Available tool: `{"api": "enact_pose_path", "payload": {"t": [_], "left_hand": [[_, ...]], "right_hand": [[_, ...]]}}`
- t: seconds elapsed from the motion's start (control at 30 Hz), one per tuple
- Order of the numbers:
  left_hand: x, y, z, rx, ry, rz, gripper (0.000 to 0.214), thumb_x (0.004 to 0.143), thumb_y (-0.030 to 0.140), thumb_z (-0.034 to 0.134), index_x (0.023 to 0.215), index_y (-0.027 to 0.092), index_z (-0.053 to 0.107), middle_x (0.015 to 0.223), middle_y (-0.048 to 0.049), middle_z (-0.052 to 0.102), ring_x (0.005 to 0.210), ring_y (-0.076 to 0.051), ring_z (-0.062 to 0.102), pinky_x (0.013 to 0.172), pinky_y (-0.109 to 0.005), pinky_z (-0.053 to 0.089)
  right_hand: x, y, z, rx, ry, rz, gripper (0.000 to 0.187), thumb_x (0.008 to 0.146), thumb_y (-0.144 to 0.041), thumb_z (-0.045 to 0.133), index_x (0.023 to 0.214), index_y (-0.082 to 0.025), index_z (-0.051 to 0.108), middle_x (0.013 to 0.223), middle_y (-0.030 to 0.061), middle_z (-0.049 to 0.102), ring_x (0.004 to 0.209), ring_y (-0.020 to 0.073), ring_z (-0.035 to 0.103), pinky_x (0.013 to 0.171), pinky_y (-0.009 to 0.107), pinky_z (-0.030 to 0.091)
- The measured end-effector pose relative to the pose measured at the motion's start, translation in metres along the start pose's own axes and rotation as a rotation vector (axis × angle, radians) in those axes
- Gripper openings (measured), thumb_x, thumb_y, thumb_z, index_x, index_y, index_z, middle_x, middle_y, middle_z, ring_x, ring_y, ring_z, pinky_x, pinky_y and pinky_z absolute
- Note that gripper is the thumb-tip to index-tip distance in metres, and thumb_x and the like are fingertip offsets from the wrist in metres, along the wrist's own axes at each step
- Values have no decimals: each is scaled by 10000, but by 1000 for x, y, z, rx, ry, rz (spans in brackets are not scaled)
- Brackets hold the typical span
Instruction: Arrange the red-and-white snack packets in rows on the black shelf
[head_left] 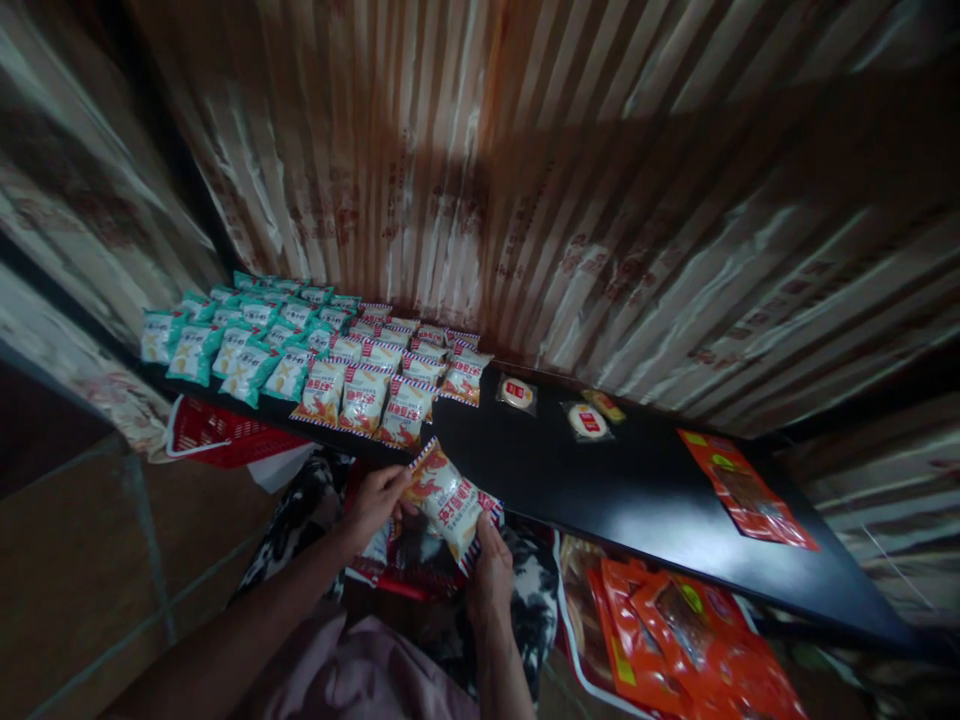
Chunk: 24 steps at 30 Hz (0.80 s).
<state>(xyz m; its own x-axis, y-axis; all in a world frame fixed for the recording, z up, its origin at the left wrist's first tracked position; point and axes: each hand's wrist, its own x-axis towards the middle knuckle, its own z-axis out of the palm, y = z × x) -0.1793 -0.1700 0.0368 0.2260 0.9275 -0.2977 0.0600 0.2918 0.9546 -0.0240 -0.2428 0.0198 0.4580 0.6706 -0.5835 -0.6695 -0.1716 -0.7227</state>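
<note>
Between my two hands is a white and orange snack bag [450, 500] with striped ends, tilted above my lap. My left hand [379, 505] pinches its left end, and my right hand [489, 570] grips the lower right end. Just beyond, similar white and orange snack bags [366, 398] stand in rows on a black shelf [525, 470]. Further left on the shelf are rows of teal and white snack bags [244, 360]. Under my hands sits a red basket [409, 585] with more packets, partly hidden by my arms.
Two round white packaged snacks [589, 421] and a small yellow packet [604, 404] lie mid-shelf. An orange flat packet [746, 488] lies to the right. Below are a basket of orange packets [690, 640] and another red basket [232, 440]. Striped plastic sheeting [600, 200] hangs behind.
</note>
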Motion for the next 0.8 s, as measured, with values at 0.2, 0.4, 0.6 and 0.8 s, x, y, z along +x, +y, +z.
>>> {"api": "enact_pose_path", "payload": {"t": [0.2,0.4,0.6,0.8], "left_hand": [[8,6,5,19,72,71,477,753,609,556,805,142,639,483,6,595,423,-106,518,423,-192,325],[9,17,12,-44,189,87,430,736,576,584,710,148,619,417,38,510,391,-87,457,404,-188,294],[9,20,15,-71,220,46,409,717,557,608,685,150,602,409,34,502,383,-87,462,402,-188,294],[5,19,15,-80,42,-34,355,692,505,633,751,156,601,583,16,606,467,-105,563,436,-190,340]], "right_hand": [[-5,1,0,19,-35,-27,399,558,-455,785,824,-165,716,778,3,741,671,179,660,569,255,506],[-11,7,-2,-6,-71,-31,431,594,-467,778,878,-146,728,831,34,742,704,184,664,569,253,500],[-12,9,0,16,-70,-37,501,560,-509,775,889,-135,718,861,52,740,735,209,670,654,300,531],[-8,-8,-6,-25,-2,-102,462,553,-508,778,849,-161,704,811,22,735,721,201,666,671,306,528]]}}
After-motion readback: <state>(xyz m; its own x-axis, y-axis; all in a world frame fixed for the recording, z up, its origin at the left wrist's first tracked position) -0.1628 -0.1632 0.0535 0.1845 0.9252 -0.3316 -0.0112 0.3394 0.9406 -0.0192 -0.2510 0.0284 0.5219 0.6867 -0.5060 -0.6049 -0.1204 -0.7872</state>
